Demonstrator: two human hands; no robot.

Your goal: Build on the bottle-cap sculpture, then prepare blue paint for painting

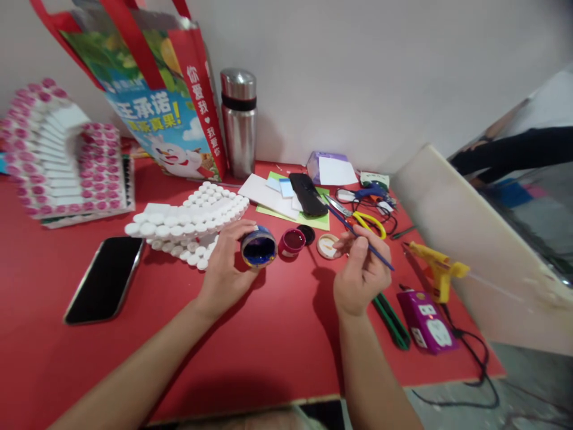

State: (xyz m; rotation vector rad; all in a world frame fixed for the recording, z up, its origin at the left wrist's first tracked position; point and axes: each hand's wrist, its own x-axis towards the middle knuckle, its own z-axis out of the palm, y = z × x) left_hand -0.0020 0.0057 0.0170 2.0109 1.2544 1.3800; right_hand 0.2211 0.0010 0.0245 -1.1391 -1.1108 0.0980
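Note:
My left hand (228, 266) grips an open jar of dark blue paint (259, 248), tilted so its mouth faces me. Between the fingers of my right hand (363, 270) is a thin blue paintbrush (378, 255), slanting from upper left to lower right. Just right of the blue jar stands a jar of dark red paint (293, 242), uncovered. A black lid (306, 234) lies behind it, and a pale round lid (327, 246) lies by my right fingertips. Behind my left hand rests a curved model of white round pieces (192, 218).
A phone (105, 280) lies at left, near a pink-and-white model (67, 161). A shopping bag (156, 107) and steel flask (239, 122) stand at the back. Yellow glue gun (439, 269), purple power box (427, 322), green cutter (391, 319) and cables occupy the right. A person is beyond the panel.

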